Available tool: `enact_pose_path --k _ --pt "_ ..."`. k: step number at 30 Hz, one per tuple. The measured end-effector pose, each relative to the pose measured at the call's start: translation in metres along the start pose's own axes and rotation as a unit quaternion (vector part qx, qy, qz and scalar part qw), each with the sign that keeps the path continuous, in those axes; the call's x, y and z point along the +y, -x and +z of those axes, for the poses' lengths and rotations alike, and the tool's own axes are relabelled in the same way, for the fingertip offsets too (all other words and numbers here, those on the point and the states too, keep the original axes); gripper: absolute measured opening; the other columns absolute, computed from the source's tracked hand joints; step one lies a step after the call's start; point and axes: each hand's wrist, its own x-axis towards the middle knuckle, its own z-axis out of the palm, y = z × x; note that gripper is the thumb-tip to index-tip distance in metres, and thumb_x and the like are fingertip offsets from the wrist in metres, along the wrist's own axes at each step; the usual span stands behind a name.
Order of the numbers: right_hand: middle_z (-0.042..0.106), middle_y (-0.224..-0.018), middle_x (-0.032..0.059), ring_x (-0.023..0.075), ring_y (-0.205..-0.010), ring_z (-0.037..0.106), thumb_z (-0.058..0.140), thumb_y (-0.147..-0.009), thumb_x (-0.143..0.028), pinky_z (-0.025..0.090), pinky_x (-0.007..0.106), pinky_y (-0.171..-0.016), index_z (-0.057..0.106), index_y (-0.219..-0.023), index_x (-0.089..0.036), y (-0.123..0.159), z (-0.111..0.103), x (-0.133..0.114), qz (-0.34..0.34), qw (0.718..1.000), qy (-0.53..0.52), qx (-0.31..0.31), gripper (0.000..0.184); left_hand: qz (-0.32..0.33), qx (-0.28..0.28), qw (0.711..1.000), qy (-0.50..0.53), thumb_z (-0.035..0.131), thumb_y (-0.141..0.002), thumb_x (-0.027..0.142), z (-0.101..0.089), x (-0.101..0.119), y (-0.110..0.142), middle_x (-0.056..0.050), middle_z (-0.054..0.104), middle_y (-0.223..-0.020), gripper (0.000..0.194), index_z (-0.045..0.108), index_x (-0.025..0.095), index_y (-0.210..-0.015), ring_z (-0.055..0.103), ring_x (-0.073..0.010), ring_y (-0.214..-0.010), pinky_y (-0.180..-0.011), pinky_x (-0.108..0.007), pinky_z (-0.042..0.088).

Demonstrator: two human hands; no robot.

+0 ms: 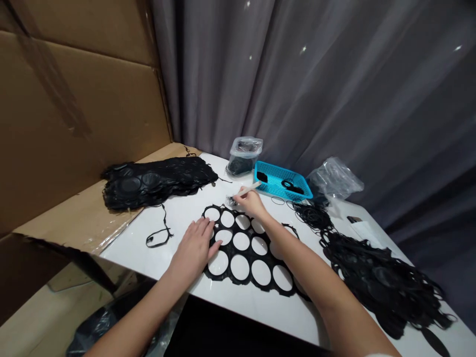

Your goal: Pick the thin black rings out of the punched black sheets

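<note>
A black sheet (250, 255) with rows of large round holes lies flat on the white table (186, 213). My left hand (195, 243) rests palm down on its left edge, fingers stretched and slightly apart. My right hand (251, 202) is closed around a pale, flat stick-like tool (256, 185), just beyond the sheet's far edge. The tool's working end is hidden by my fingers. Beside those fingertips is a small clear and dark thing (231, 201), too small to make out. My right forearm covers part of the sheet's right side.
A thick stack of black sheets (159, 181) lies at the left. A blue basket (284, 181) holding black pieces stands at the back, beside a bagged clear tub (243, 156). Black cords (314, 215) and a heap of black scraps (383, 282) lie right. A thin black strip (158, 238) lies left.
</note>
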Motion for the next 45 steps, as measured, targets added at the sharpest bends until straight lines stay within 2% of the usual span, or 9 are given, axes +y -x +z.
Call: enact_pose_path --k 4,9,14,21,26,38,45 --pt "0.055 -0.063 -0.0047 0.0139 -0.063 0.052 0.06 -0.084 -0.035 0.037 0.024 -0.061 0.048 -0.068 -0.022 0.03 0.033 -0.017 -0.061 0.986 -0.109 -0.11 0.024 -0.01 0.002 1.0 0.005 0.043 -0.102 0.045 0.001 -0.013 0.006 -0.02 0.063 -0.133 0.048 0.06 0.009 -0.129 0.057 -0.035 -0.127 -0.11 -0.051 0.043" --pt "0.064 -0.073 -0.0033 0.0139 -0.071 0.059 0.06 -0.086 -0.031 0.041 0.024 -0.068 0.056 -0.074 -0.021 0.046 0.043 -0.021 -0.08 0.978 -0.134 -0.14 0.016 -0.012 0.005 1.0 0.007 0.043 -0.102 0.045 0.004 -0.014 0.011 -0.019 0.062 -0.135 0.047 0.059 0.01 -0.131 0.055 -0.0339 -0.13 -0.112 -0.049 0.041" --pt "0.069 -0.08 -0.0013 0.0148 -0.074 0.063 0.06 -0.088 -0.029 0.045 0.025 -0.072 0.061 -0.079 -0.021 0.045 0.045 -0.018 -0.077 0.975 -0.149 -0.145 0.012 -0.007 0.005 1.0 0.0 0.042 -0.102 0.043 0.002 -0.011 0.01 -0.019 0.062 -0.135 0.047 0.059 0.009 -0.131 0.054 -0.0339 -0.131 -0.112 -0.05 0.041" --pt "0.072 -0.093 0.003 0.0186 -0.088 0.066 0.061 -0.087 -0.024 0.047 0.03 -0.081 0.064 -0.082 -0.021 0.046 0.045 -0.021 -0.131 0.976 -0.11 -0.132 0.007 -0.013 0.005 1.0 0.0 0.042 -0.103 0.042 0.001 -0.008 0.011 -0.019 0.06 -0.139 0.048 0.057 0.009 -0.134 0.052 -0.0333 -0.133 -0.114 -0.049 0.039" --pt "0.073 -0.092 0.0018 0.0167 -0.084 0.066 0.06 -0.088 -0.025 0.047 0.027 -0.078 0.065 -0.085 -0.021 0.048 0.045 -0.02 -0.104 0.978 -0.121 -0.133 0.007 -0.01 -0.003 1.0 -0.001 0.045 -0.102 0.042 -0.001 -0.008 0.012 -0.019 0.06 -0.139 0.048 0.057 0.008 -0.133 0.053 -0.0342 -0.133 -0.115 -0.049 0.038" --pt "0.072 -0.093 0.0031 0.0181 -0.088 0.067 0.061 -0.088 -0.024 0.048 0.029 -0.08 0.065 -0.084 -0.02 0.05 0.049 -0.019 -0.128 0.977 -0.123 -0.121 0.007 -0.008 -0.02 1.0 -0.014 0.047 -0.101 0.039 -0.001 -0.009 0.01 -0.019 0.059 -0.14 0.048 0.057 0.007 -0.134 0.051 -0.035 -0.134 -0.115 -0.049 0.038" --pt "0.072 -0.09 0.0017 0.0179 -0.086 0.067 0.06 -0.089 -0.023 0.048 0.029 -0.078 0.064 -0.084 -0.021 0.05 0.049 -0.019 -0.119 0.978 -0.126 -0.12 0.007 -0.017 -0.016 1.0 0.007 0.045 -0.101 0.039 0.0 -0.009 0.011 -0.018 0.059 -0.14 0.046 0.056 0.009 -0.135 0.051 -0.0339 -0.134 -0.115 -0.05 0.037"
